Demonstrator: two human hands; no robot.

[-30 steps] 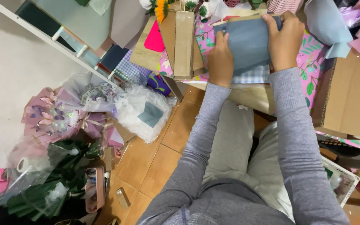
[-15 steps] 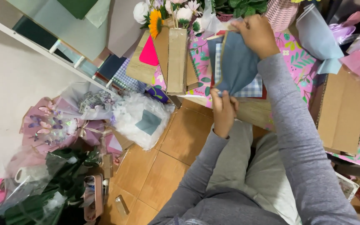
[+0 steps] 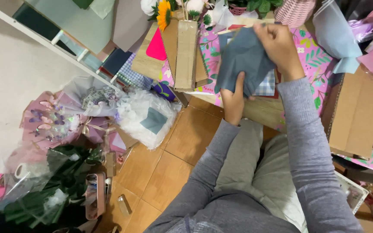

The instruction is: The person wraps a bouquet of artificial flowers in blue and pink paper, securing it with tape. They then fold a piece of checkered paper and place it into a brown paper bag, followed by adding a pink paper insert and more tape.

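Note:
A grey-blue sheet of wrapping paper point(image 3: 242, 58) hangs folded in front of me above the table edge. My right hand point(image 3: 278, 43) pinches its upper corner, raised over the flowered pink tablecloth point(image 3: 311, 54). My left hand point(image 3: 233, 100) grips the sheet's lower edge from below, near the table's front edge. A blue checked sheet point(image 3: 266, 86) lies on the table behind the grey-blue one. Both arms wear grey sleeves.
A tall cardboard box point(image 3: 185, 54) and a sunflower point(image 3: 164, 13) stand at the table's left. A flat cardboard sheet point(image 3: 357, 112) lies at the right. On the tiled floor point(image 3: 169, 172) sit wrapped bouquets point(image 3: 61, 118), a white plastic bundle point(image 3: 147, 118) and green stems point(image 3: 39, 198).
The sheet went from held flat by both hands to hanging folded. My right hand rose to the top corner and my left hand dropped to the lower edge.

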